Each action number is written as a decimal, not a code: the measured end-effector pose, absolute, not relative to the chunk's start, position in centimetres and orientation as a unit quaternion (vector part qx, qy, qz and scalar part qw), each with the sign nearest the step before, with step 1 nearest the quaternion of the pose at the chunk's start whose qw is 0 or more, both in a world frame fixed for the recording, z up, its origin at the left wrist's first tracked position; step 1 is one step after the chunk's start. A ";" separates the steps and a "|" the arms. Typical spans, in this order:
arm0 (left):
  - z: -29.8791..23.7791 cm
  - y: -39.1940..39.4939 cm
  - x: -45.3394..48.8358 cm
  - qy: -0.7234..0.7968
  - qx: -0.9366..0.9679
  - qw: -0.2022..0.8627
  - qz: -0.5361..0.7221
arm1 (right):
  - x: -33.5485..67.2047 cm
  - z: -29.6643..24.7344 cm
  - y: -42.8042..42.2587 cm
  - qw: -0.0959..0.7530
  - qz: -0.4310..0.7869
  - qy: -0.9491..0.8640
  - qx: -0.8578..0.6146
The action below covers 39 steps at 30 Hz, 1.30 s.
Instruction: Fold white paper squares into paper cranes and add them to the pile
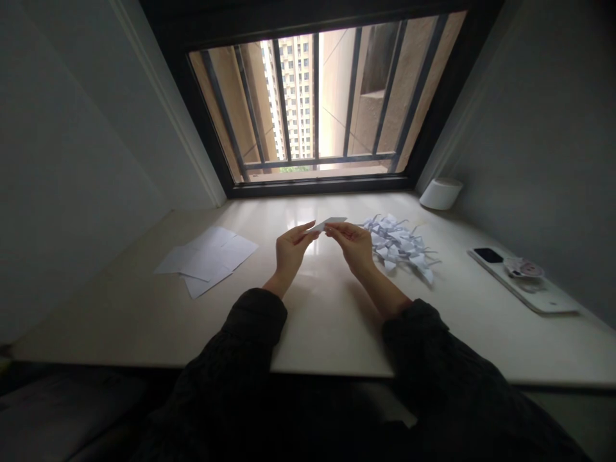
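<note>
Between my two hands, above the middle of the white sill, is a small folded piece of white paper (335, 221). My left hand (291, 249) pinches its left end between thumb and fingers. On its near edge, my right hand (353, 242) has a closed grip, and the fingers cover part of the folds. Just right of my right hand lies a pile of folded paper cranes (402, 244) with thin pointed ends. Flat sheets of white paper (221, 250) overlap one another to the left of my left hand.
On the right of the sill (332, 333) lies a white phone (529, 292) with a round grip on its back. A white cylindrical object (441, 194) stands in the back right corner. Behind is a barred window (315, 102), with walls on both sides.
</note>
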State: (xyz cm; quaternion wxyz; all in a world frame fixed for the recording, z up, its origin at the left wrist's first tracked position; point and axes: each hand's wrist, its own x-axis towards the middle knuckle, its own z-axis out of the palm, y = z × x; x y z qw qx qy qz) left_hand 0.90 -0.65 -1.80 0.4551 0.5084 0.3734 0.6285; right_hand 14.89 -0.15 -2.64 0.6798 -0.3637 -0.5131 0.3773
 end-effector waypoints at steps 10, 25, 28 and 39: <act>-1.9 -0.7 1.2 0.380 0.497 0.456 0.633 | 14.4 -2.7 -0.3 0.684 0.406 -0.492 -0.353; -2.4 -0.8 1.4 0.368 0.492 0.457 0.644 | 14.5 -2.5 -0.1 0.678 0.410 -0.483 -0.373; -2.6 -0.8 1.5 0.366 0.489 0.459 0.645 | 14.6 -2.6 0.0 0.678 0.416 -0.474 -0.378; -2.7 -0.6 1.5 0.381 0.467 0.488 0.631 | 14.7 -3.1 0.2 0.687 0.419 -0.469 -0.364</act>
